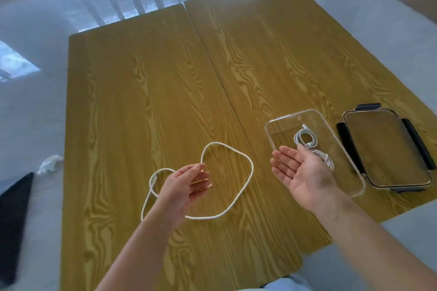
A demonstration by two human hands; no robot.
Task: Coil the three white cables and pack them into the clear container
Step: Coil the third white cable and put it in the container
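left hand [186, 184] pinches the loose cable [238, 194], right hand [300, 172] flat and empty by the container [269, 125]; recommend winding small even loops.

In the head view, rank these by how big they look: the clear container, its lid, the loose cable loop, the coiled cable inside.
1. Loose cable loop, widest spread.
2 and 3. Clear container and lid: look alike, not ranked.
4. Coiled cable, smallest.
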